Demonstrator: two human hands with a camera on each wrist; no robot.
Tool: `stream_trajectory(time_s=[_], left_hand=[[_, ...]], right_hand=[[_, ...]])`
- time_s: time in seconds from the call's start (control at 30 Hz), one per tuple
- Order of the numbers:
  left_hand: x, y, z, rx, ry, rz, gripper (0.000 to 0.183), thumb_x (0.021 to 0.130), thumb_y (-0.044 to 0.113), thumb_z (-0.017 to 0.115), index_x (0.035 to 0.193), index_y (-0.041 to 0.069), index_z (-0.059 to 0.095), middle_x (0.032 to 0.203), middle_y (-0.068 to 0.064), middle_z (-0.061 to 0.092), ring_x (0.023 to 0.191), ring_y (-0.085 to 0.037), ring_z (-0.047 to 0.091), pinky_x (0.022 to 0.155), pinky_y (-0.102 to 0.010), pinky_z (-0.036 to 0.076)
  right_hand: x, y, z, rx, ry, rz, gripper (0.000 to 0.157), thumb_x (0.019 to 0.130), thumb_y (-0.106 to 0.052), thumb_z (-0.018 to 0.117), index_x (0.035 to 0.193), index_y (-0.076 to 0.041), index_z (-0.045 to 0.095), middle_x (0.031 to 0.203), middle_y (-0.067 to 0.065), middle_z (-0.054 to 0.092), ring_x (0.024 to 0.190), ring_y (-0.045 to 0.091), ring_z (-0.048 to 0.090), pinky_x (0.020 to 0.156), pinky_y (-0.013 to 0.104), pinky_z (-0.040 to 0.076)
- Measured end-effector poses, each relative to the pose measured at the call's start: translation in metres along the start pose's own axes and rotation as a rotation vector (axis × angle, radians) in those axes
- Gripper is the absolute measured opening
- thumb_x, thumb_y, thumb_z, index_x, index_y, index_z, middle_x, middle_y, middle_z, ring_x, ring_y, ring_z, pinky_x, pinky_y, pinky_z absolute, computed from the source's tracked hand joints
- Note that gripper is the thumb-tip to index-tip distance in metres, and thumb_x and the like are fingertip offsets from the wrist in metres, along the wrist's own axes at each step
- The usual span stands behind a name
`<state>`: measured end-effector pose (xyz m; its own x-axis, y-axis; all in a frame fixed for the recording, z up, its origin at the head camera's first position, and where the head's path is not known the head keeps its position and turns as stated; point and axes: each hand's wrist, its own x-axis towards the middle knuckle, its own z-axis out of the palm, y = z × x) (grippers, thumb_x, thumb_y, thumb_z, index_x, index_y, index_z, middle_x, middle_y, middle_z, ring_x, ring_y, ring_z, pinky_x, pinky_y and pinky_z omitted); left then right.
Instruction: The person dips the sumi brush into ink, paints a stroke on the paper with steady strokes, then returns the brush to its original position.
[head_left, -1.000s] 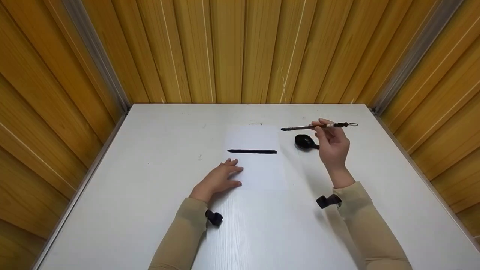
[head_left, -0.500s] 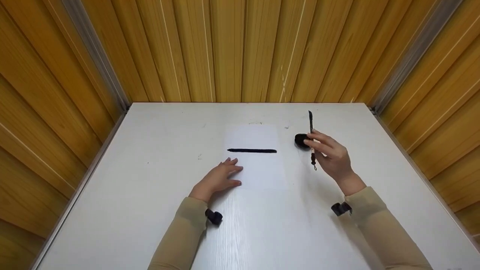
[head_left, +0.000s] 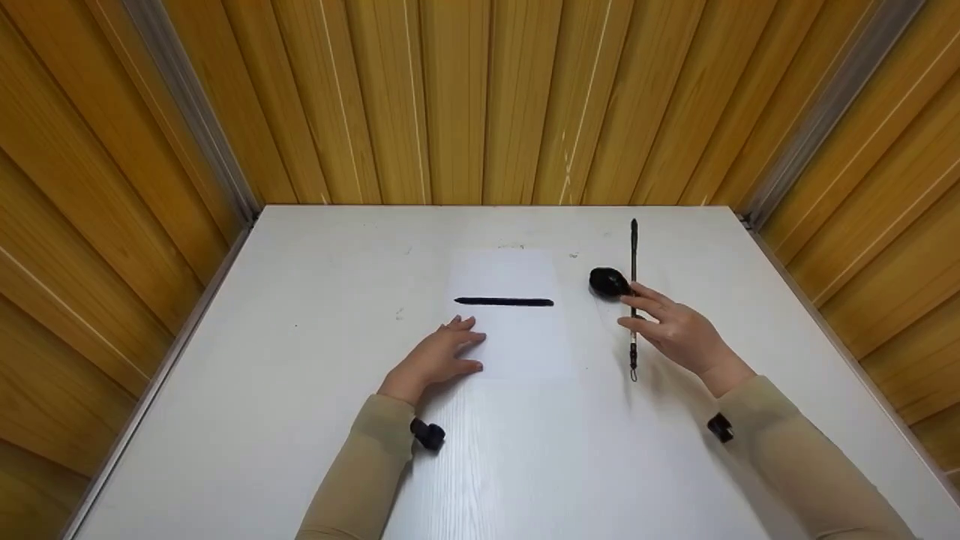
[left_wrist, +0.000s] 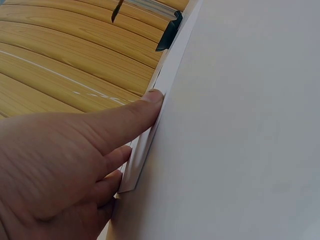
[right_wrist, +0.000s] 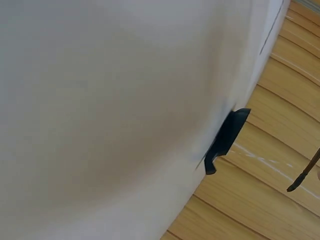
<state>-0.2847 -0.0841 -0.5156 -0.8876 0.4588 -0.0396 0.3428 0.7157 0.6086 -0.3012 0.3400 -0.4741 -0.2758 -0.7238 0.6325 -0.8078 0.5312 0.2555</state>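
Note:
My left hand [head_left: 439,352] lies with spread fingers at the left edge of a white sheet of paper [head_left: 517,345]. A thick black ink stroke [head_left: 504,301] runs across the sheet. In the left wrist view, the thumb [left_wrist: 152,97] rests along the paper's edge. My right hand [head_left: 679,334] pinches a dark ink brush [head_left: 634,255] by its handle, black tip pointing to the table's far side, hanging loop towards me. The right wrist view shows the brush tip [right_wrist: 296,184] raised off the table. Beside the fingers sits a black spoon-shaped dish [head_left: 607,282], its short handle partly hidden.
The white table [head_left: 337,262] carries small dark smudges past the paper's top edge. Wood-patterned panels [head_left: 450,105] stand behind it and on both sides, with grey metal posts [head_left: 199,112] at the corners.
The brush has turned from pointing left to pointing away, and the right hand has drawn back towards me and rightwards, uncovering the dish. The left hand and paper stay put.

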Motion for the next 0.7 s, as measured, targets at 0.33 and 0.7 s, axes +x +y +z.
stream_trajectory(time_s=[0.33,0.7], left_hand=[[0.002,-0.002,0.001,-0.004,0.009,-0.010,0.055,0.095,0.029,0.075,0.146,0.015,0.059,0.168,-0.007,0.035,0.160,-0.033,0.021,0.130,-0.055,0.023],[0.002,-0.001,0.002,0.008,0.019,-0.017,0.056,0.094,0.031,0.076,0.145,0.015,0.060,0.168,-0.006,0.036,0.160,-0.031,0.023,0.130,-0.054,0.024]], right_hand=[[-0.027,0.010,0.005,-0.010,-0.134,-0.082,0.051,0.056,0.009,0.090,0.100,-0.014,0.079,0.116,0.014,0.076,0.110,0.042,0.071,0.063,0.034,0.061],[-0.039,0.007,0.007,-0.035,-0.286,-0.073,0.041,0.065,0.001,0.089,0.102,-0.015,0.080,0.113,0.013,0.076,0.109,0.036,0.072,0.072,0.037,0.064]])
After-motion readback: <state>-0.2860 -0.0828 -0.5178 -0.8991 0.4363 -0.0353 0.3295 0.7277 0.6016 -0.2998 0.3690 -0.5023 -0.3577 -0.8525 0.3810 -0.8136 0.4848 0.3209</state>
